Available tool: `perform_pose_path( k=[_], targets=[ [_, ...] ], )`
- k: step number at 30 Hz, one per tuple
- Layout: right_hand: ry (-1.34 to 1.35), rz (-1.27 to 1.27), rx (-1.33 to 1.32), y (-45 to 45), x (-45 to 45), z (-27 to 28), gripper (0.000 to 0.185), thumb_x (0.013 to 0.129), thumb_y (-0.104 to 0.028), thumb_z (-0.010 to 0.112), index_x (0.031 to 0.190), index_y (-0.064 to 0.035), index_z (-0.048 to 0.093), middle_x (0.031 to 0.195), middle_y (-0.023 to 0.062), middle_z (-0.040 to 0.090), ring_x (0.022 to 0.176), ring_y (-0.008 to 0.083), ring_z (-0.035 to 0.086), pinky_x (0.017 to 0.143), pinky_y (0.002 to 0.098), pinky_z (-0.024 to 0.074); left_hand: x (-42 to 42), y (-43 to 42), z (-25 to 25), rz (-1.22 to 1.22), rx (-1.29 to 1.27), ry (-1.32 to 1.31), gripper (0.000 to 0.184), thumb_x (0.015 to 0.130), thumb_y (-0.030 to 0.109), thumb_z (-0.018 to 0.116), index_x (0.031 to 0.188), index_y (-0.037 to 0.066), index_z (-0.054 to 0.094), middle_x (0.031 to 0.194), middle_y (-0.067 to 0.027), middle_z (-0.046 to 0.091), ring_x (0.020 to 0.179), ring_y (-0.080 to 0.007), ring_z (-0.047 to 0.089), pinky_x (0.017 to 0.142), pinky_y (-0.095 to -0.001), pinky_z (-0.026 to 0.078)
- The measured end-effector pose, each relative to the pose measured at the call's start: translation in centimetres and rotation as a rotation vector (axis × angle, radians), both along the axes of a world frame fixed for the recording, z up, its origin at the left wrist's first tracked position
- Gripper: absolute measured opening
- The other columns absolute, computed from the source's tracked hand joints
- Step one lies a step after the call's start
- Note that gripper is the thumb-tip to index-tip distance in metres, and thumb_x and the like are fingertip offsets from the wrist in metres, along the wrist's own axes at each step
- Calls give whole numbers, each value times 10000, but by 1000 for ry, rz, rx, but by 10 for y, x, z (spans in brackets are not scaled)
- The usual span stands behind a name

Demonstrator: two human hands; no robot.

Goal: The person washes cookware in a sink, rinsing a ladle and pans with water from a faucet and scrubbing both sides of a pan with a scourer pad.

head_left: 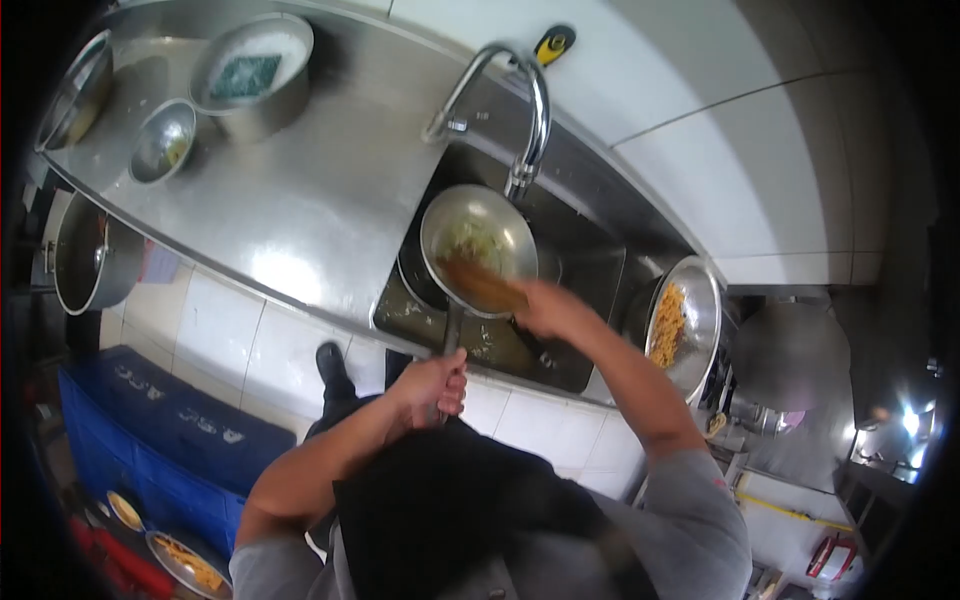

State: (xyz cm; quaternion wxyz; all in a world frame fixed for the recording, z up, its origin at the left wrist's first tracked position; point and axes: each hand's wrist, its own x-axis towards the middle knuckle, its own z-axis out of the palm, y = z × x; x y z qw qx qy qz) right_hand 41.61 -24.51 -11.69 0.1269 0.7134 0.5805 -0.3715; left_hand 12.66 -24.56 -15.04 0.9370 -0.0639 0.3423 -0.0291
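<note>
Apron [470, 510] close, left hand [437, 386] clenched round handle [453, 332], surely best for a stiff, slick-looking pan [510, 235], right hand [550, 309] gripping blurred tool [482, 285]

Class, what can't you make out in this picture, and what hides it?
All in the head view:
- Brown tool: blurred, so its exact kind is unclear; the right hand covers its grip.
- Green bits in the pan: too small and blurred to name.
- Pan handle: partly covered by the left hand.
- Dark vessel in the sink: mostly hidden by the pan.
</note>
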Motion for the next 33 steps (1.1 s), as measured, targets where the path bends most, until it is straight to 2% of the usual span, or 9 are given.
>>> perform_pose_path(
  k=[4,6,8,10,14,19,21,31,33],
  targets=[
    [-175,-157,-57,54,-9,2,623,865,-158,677,1476,-120,558,1252,204,700,1149,379,681,996,483,535,4,-2,9,-13,86,44,299,1091,316,564,903,105,465,675,26,392,506,-74,322,423,-244,294],
    [-72,270,-229,46,-5,28,640,859,-147,673,1486,-122,549,1266,211,691,1158,362,683,979,473,547,5,2,12,-10,106,72,288,1092,300,560,902,108,460,665,29,384,501,-72,315,418,-250,291],
    [-99,291,-152,43,-6,12,617,855,-134,668,1465,-123,576,1249,205,699,1159,361,685,969,476,551,5,2,16,-14,100,85,302,1091,302,561,884,115,445,661,32,374,496,-71,308,413,-252,292],
    [-266,53,-115,76,-15,-5,620,843,-136,683,1456,-127,591,1267,193,698,1171,360,683,953,465,559,6,-2,14,-20,94,85,311,1089,298,565,871,119,436,659,33,375,492,-70,305,410,-253,291],
    [-84,255,-288,71,-17,42,692,816,-160,724,1489,-179,565,1053,198,752,926,319,753,819,427,587,10,-6,13,16,95,84,333,1085,286,575,844,123,412,659,31,387,481,-69,308,402,-255,294],
    [-127,85,-225,77,4,-2,645,834,-176,715,1467,-181,589,1046,179,763,915,326,754,786,425,586,10,-12,10,18,93,61,335,1081,288,583,851,121,406,670,22,396,477,-71,311,401,-260,300],
    [-84,114,-324,82,-7,34,673,828,-174,713,1485,-186,571,1031,197,756,827,290,748,734,414,583,9,-11,8,32,102,59,343,1080,298,587,852,120,403,673,20,394,477,-72,311,402,-260,301],
    [-115,-2,-536,71,-5,56,735,812,-134,727,1521,-189,539,1155,202,737,882,291,747,686,412,596,10,-14,5,24,93,65,353,1086,354,571,859,124,429,671,32,373,479,-76,300,405,-260,293],
    [-122,-60,-396,80,16,16,746,806,-134,737,1523,-194,540,1151,203,738,892,296,745,696,411,599,9,-19,3,24,82,41,359,1087,368,567,858,128,433,673,36,367,480,-74,295,406,-259,288]
  ],
)
